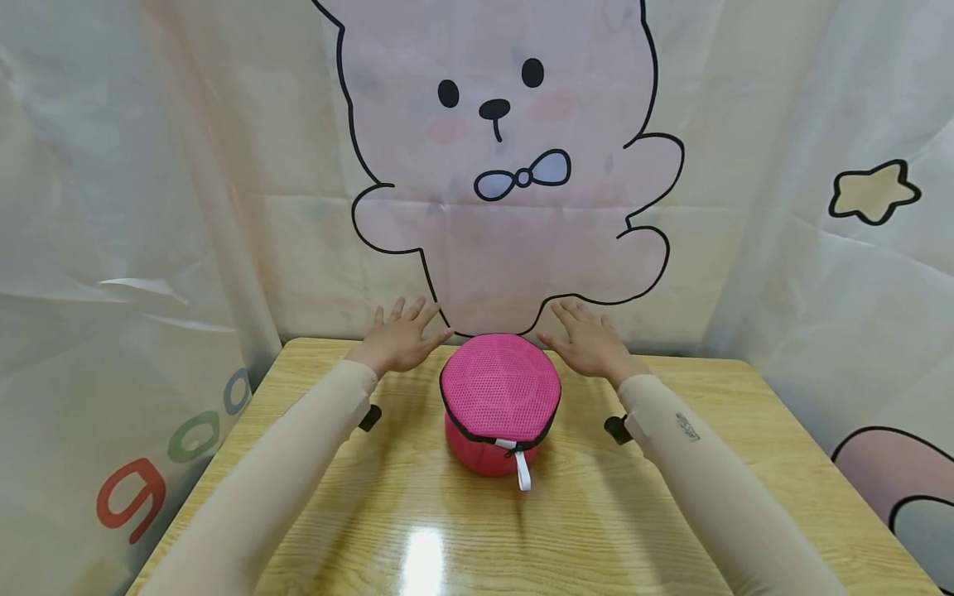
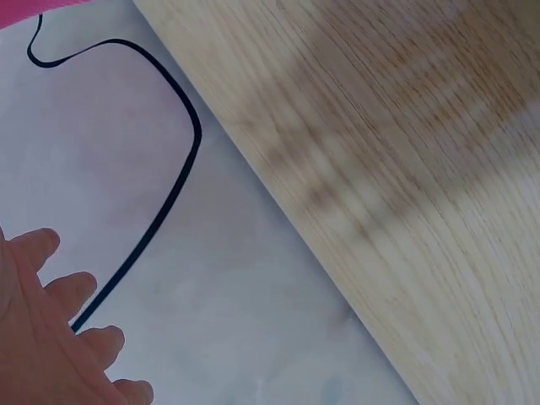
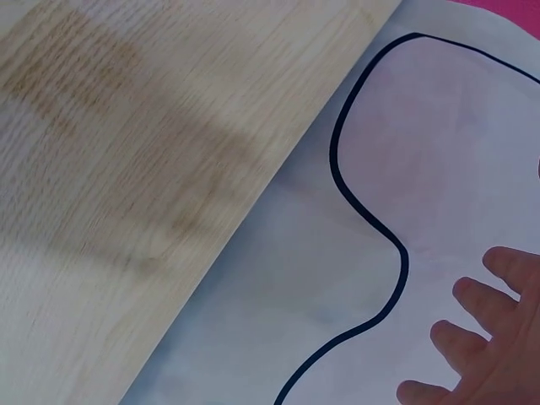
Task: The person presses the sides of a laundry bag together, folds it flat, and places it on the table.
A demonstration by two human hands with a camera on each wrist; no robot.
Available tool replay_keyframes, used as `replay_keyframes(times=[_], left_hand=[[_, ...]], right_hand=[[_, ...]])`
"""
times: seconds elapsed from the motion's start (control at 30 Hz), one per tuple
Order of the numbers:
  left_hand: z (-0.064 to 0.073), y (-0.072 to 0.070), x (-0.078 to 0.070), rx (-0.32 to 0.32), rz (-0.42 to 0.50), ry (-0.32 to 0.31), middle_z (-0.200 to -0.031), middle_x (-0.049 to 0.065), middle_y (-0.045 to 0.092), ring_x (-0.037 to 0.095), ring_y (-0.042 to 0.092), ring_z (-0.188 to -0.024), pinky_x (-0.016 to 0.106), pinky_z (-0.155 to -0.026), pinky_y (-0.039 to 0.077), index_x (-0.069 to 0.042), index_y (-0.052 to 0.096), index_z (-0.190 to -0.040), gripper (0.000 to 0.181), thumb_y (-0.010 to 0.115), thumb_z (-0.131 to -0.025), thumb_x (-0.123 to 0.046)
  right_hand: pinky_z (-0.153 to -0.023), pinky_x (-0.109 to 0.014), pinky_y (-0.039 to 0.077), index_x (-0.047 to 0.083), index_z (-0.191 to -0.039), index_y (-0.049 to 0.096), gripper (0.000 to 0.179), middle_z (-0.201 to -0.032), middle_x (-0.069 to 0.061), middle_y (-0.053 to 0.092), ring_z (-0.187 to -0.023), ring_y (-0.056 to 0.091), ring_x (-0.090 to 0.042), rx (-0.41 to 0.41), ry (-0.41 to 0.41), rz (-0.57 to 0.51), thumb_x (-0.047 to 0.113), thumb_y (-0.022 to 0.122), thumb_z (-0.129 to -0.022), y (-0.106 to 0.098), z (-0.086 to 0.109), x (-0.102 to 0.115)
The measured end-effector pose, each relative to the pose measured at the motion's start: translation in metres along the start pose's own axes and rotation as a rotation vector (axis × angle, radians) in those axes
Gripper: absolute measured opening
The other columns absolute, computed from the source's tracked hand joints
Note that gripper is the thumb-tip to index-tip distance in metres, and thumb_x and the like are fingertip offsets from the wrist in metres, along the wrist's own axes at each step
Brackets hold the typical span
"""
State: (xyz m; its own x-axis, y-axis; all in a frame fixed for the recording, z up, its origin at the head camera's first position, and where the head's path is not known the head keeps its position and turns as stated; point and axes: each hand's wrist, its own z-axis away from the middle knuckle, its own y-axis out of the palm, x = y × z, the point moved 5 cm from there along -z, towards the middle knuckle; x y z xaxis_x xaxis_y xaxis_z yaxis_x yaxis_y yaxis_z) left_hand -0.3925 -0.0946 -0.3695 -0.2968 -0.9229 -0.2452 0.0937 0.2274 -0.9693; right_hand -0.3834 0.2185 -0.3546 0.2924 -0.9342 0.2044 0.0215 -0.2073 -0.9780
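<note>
A round pink mesh bag point(image 1: 501, 387) with a black zipper edge and a white pull tab point(image 1: 523, 470) stands on the wooden table. To its left, my left hand point(image 1: 400, 338) is held above the table's far part, fingers spread and nothing in them. On the other side, my right hand point(image 1: 589, 339) hovers the same way, also bare. Neither hand touches the bag. Spread fingers of the left hand point(image 2: 59, 337) show low in the left wrist view. The right wrist view has the right hand point(image 3: 494, 337) at its lower right corner.
The wooden table point(image 1: 417, 505) ends at a hanging curtain point(image 1: 298, 248) printed with a cartoon bear. More printed curtain point(image 1: 850, 314) closes off the right side, and another stretch the left. Small black devices point(image 1: 617, 429) sit at both wrists.
</note>
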Motion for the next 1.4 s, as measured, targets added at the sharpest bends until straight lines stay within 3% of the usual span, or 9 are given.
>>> replay_keyframes(times=[0.47,0.63,0.93,1.2,1.4], left_hand=[[0.010,-0.008,-0.008,-0.009,-0.035,0.086,-0.176,0.005,0.009,0.043,0.001,-0.162,0.071,-0.125,0.000,-0.033,0.015,-0.168,0.072,0.029,-0.106,-0.068],[0.011,-0.008,-0.006,0.014,-0.076,0.090,-0.177,0.002,0.005,0.039,-0.005,-0.162,0.069,-0.126,0.000,-0.037,0.010,-0.167,0.076,0.021,-0.103,-0.075],[0.023,-0.016,-0.011,-0.003,-0.045,0.142,-0.177,0.001,0.005,0.037,-0.005,-0.163,0.069,-0.126,-0.001,-0.034,0.014,-0.167,0.073,0.028,-0.105,-0.070],[0.029,-0.019,-0.017,-0.009,-0.065,0.186,-0.177,-0.003,0.005,0.034,-0.005,-0.163,0.066,-0.128,-0.002,-0.038,0.013,-0.167,0.077,0.020,-0.101,-0.078],[0.035,-0.022,-0.027,0.005,-0.051,0.238,-0.177,-0.004,0.004,0.033,-0.005,-0.163,0.066,-0.128,-0.002,-0.039,0.010,-0.167,0.074,0.025,-0.103,-0.074]], right_hand=[[-0.124,-0.072,0.004,0.012,-0.166,0.023,0.077,-0.172,-0.018,0.021,-0.160,0.012,-0.045,-0.005,-0.066,-0.032,0.060,0.040,-0.107,-0.004,0.011,0.007],[-0.124,-0.073,0.004,0.012,-0.166,0.026,0.075,-0.172,-0.018,0.023,-0.160,0.013,-0.045,-0.013,-0.086,-0.065,0.057,0.042,-0.108,-0.009,0.016,0.007],[-0.125,-0.071,0.002,0.015,-0.166,0.025,0.074,-0.173,-0.016,0.021,-0.161,0.010,-0.042,-0.006,-0.106,-0.093,0.057,0.042,-0.108,-0.012,0.019,0.006],[-0.126,-0.069,0.002,0.016,-0.166,0.026,0.073,-0.173,-0.012,0.023,-0.162,0.011,-0.039,-0.013,-0.130,-0.083,0.057,0.042,-0.108,-0.012,0.022,0.009],[-0.125,-0.070,0.005,0.015,-0.165,0.029,0.072,-0.173,-0.012,0.023,-0.161,0.014,-0.040,-0.018,-0.162,-0.061,0.056,0.044,-0.108,-0.015,0.027,0.018]])
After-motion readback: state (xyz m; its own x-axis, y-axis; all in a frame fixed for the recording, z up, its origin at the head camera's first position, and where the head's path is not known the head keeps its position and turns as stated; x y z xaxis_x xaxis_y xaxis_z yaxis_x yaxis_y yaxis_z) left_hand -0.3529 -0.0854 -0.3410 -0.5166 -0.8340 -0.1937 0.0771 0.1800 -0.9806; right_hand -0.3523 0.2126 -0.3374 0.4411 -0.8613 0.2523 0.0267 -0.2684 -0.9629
